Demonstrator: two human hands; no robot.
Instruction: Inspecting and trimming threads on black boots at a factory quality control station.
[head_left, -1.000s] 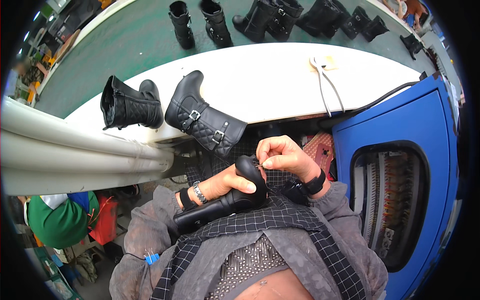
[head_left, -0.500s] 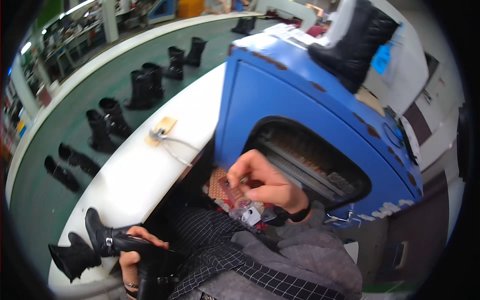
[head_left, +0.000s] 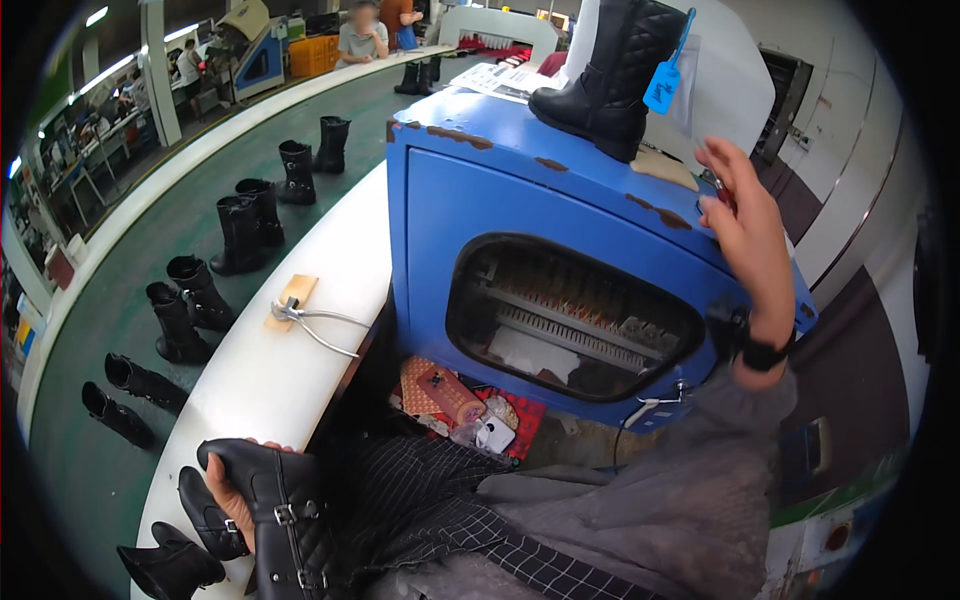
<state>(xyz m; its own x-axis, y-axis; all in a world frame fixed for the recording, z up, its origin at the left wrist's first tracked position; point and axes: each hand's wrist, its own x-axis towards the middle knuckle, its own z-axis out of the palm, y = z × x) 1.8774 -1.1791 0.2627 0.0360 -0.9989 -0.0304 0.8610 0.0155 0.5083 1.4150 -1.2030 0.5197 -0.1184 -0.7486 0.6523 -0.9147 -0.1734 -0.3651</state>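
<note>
My left hand (head_left: 232,500) is closed around the foot of a black boot (head_left: 285,490) with buckled straps and a quilted shaft. Its toe points up and left over the white table edge. Behind that hand lies a second black boot (head_left: 206,505), partly covered. A third black boot (head_left: 172,566) stands at the lower left. My right hand (head_left: 738,198) is raised at the upper right, over the far right part of the blue cabinet (head_left: 560,180). Its fingers are curled on a small thing with a dark red part, too small to name.
Pincers (head_left: 310,318) rest on a tan block (head_left: 291,302) on the white table (head_left: 240,375). Black boots (head_left: 238,235) stand along the green conveyor (head_left: 95,330). On the cabinet are a tagged black boot (head_left: 605,85) and papers (head_left: 497,80). Two people are at the back.
My right hand has gone from in front of the cabinet window up and right, above its top. The boot in my left hand has turned, its straps now facing me. The whole view has shifted.
</note>
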